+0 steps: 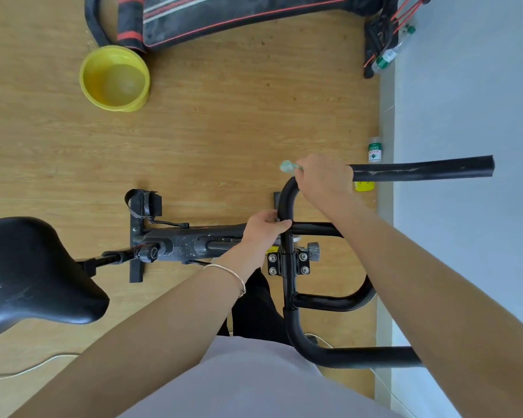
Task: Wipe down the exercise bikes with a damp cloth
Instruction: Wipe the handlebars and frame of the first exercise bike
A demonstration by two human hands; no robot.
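The exercise bike [187,239] stands on the wooden floor [224,131], near the floor's right edge where it meets the pale wall [465,101]. Its black saddle [27,276] is towards the left and its black handlebar [420,170] reaches towards the wall. A strapped pedal [144,203] juts from the frame on the far side.

The right hand [323,179] is wrapped round the handlebar just where the tube bends into its straight foam grip, and it holds the cloth [288,166] against the bar. Only a small pale green tuft of the cloth pokes out past the fingers; the rest is hidden under the hand. The left hand [264,227], with a thin bracelet [236,274] on the wrist, grips the curved tube lower down, where a crossbar meets it, its fingers curled round the metal.

A yellow basin [112,107] sits on the floor towards the far left corner, well apart from the bike, and holds clear water [124,82] part of the way up. Just beyond it lies a black and red machine [224,16]. By the wall edge a small bottle [374,149] with a green and white label stands upright. A second bottle [385,57] lies on its side further along that edge. What either bottle contains cannot be told. A white cable [27,369] trails over the floor near the left edge.
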